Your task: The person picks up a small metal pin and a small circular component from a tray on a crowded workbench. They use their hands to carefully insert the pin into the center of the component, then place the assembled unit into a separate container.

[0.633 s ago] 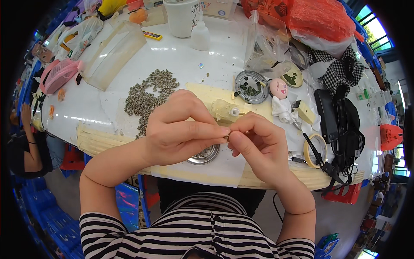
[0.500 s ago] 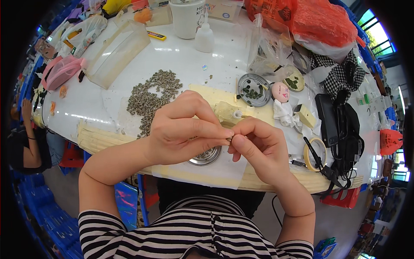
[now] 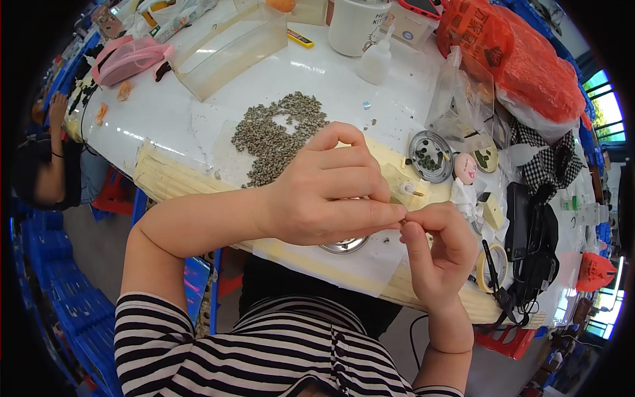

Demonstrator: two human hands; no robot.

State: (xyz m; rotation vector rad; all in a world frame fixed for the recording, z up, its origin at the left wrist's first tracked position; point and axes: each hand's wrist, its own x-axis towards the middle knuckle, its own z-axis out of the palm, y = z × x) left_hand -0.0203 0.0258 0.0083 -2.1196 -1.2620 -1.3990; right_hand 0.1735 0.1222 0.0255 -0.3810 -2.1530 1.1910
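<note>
My left hand (image 3: 334, 192) and my right hand (image 3: 442, 255) meet fingertip to fingertip over the table's near edge. Both are closed in a pinch on a tiny piece, mostly hidden by the fingers and too small to name. Beneath the left hand, the rim of a shiny metal dish (image 3: 348, 247) shows. Just beyond the fingertips lies a yellowish block with a white nozzle-like tip (image 3: 409, 189). A spread pile of small grey-green pieces (image 3: 278, 142) lies beyond my left wrist. Past my right hand sits a round dish (image 3: 448, 173) holding dark green bits.
A clear plastic tray (image 3: 231, 63), white canister (image 3: 354, 30) and squeeze bottle (image 3: 376, 63) stand farther back. At right are a pink round case (image 3: 465, 169), a tape roll (image 3: 483, 274), a black bag (image 3: 532, 245) and red plastic bags (image 3: 536, 73). Another person (image 3: 46, 169) sits at far left.
The view has swung, so the table's things appear farther right. My joined fingertips also appear farther right, and the left hand shows more of its back. Both hands keep their pinch.
</note>
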